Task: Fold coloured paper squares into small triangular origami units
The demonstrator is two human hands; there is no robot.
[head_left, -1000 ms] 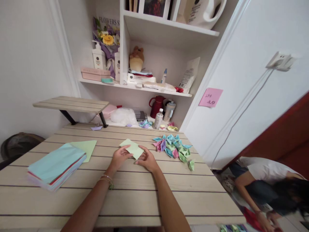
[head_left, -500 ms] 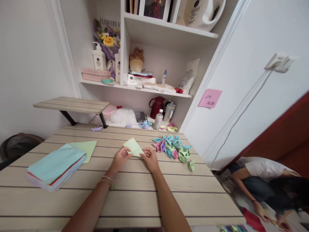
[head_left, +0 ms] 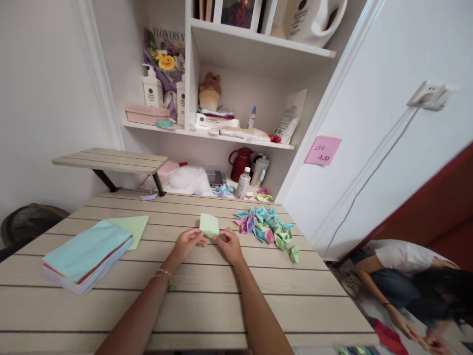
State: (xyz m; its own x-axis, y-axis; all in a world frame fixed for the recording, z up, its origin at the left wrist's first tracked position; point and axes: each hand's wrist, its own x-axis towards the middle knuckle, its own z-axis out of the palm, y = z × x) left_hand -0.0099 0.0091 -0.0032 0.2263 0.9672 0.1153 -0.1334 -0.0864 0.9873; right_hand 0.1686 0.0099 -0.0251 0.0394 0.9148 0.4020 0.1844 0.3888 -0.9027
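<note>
A small folded piece of pale green paper is held up over the middle of the table. My left hand pinches its lower left corner between thumb and fingers. At the lower right edge, my right hand grips the same paper with thumb and fingertips. To the right of my hands lies a pile of folded paper shapes in blue, green, pink and purple. A stack of coloured paper sheets, light blue on top, is at the left, with a green sheet partly under it.
The slatted wooden table carries a small raised shelf at the back left. Behind stand a clear bottle and a red jug. On the right, a person crouches on the floor, hands low.
The green paper has turned from a diamond tilt to a squarer, smaller-looking shape between my hands. My left fingers have shifted to its lower corner. The crouching person's hands have moved slightly.
</note>
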